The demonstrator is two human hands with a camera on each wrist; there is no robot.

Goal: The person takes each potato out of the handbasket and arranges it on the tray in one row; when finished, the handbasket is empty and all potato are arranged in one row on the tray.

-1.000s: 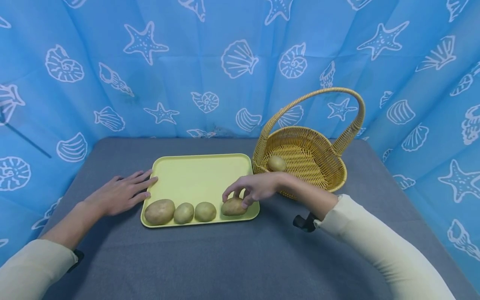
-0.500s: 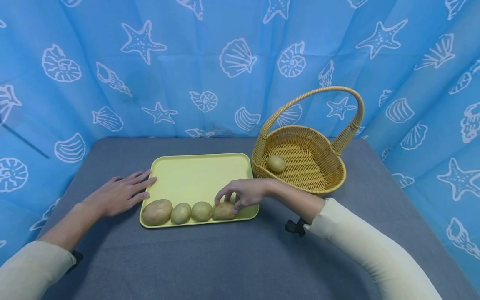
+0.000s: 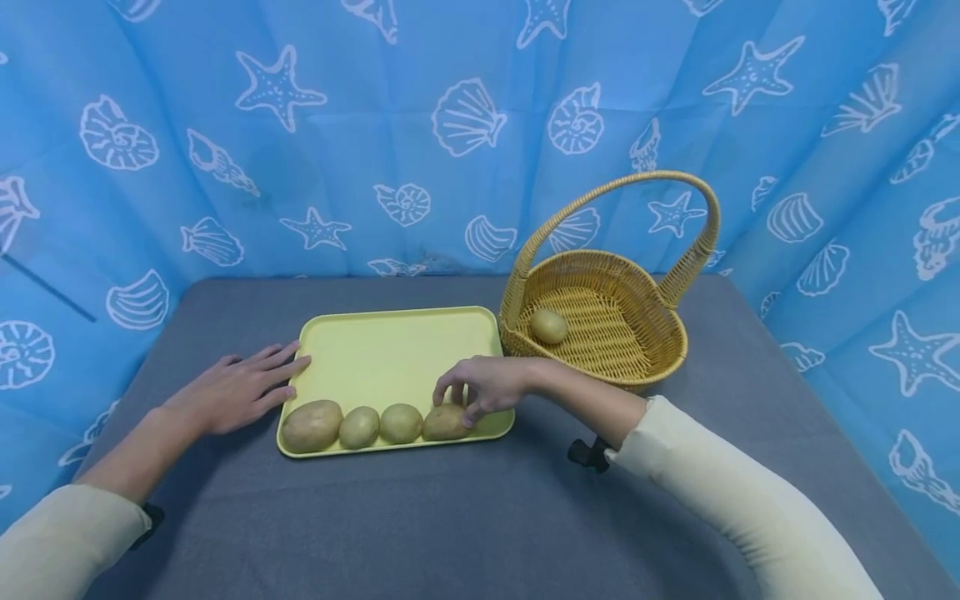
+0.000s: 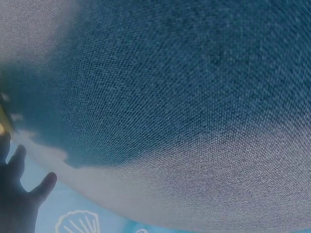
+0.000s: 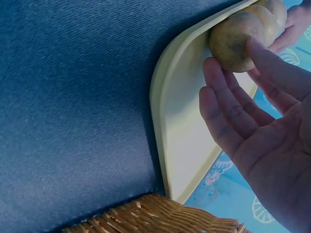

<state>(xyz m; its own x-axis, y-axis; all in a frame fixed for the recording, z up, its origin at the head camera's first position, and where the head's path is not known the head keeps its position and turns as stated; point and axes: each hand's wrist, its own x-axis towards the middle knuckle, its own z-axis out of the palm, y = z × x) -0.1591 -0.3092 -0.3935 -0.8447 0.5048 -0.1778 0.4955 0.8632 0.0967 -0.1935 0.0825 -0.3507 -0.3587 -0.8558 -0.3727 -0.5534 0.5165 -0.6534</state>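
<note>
My right hand [image 3: 491, 385] has thumb and fingers round a brown potato [image 3: 444, 423] at the near edge of a pale yellow tray [image 3: 390, 354]. That potato ends a row beside a big potato [image 3: 312, 426] and two smaller ones, a left one [image 3: 359, 427] and a right one [image 3: 401, 423]. In the right wrist view the thumb lies against the potato [image 5: 237, 42], with the lower fingers apart from it. My left hand [image 3: 231, 393] lies with spread fingers, its fingertips on the tray's left rim. Only part of the left hand [image 4: 17, 189] shows in its wrist view, dark and at the corner.
Right of the tray stands a wicker basket [image 3: 609, 350] with a tall arched handle [image 3: 626, 179] and a single potato [image 3: 549, 326] inside. Both stand on a grey cloth-covered table [image 3: 360, 533]. A blue curtain [image 3: 360, 108] with shells and starfish hangs behind.
My right hand has moved left along the tray with the potato, bringing it up against the row; over the last half second it hardly moves. The left hand stays put.
</note>
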